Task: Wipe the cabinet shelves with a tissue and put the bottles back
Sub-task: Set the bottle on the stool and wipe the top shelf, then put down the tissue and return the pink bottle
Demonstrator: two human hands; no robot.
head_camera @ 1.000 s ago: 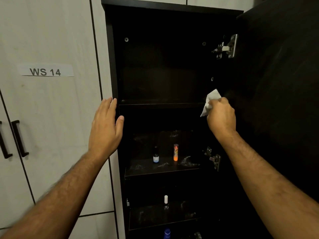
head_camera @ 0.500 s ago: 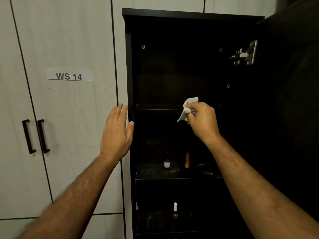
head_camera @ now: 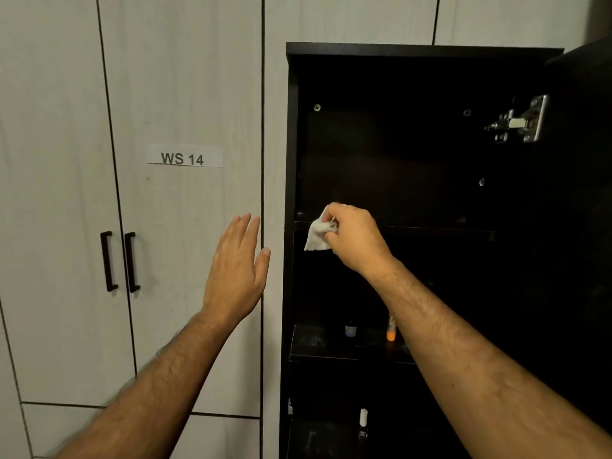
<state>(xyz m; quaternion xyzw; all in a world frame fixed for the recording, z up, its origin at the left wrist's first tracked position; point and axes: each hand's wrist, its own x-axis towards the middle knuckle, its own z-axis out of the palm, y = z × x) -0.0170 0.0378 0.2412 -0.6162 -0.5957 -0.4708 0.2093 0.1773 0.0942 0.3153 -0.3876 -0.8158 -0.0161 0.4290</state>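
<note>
Right fingers (head_camera: 331, 215): curled and pinched together around a crumpled white tissue (head_camera: 317, 234), which hangs below the knuckles in a loose point.
Right hand (head_camera: 356, 238): raised at the front edge of the upper shelf (head_camera: 430, 227), near its left end; whether the tissue actually touches the shelf edge is hard to tell.
Left fingers (head_camera: 243, 226): straight and held side by side, thumb apart — nothing in them.
Left hand (head_camera: 236, 270): flat and upright, palm toward the pale wardrobe panel (head_camera: 198, 94), just beside the cabinet's left wall; contact with the panel cannot be judged.
Cabinet (head_camera: 291, 134): dark, narrow, its door (head_camera: 586, 193) swung open on the right with a metal hinge (head_camera: 520, 122) showing.
Middle shelf (head_camera: 318, 346): dusty, carrying a small dark bottle with a blue label (head_camera: 350, 329) and an orange tube (head_camera: 391, 330), the tube partly behind the right forearm.
Lower shelf (head_camera: 318, 435): a small bottle with a white cap (head_camera: 363, 422) stands upright.
Surroundings: a paper label reading WS 14 (head_camera: 183, 158) on the pale panel — two black handles (head_camera: 119, 261) lower left.
</note>
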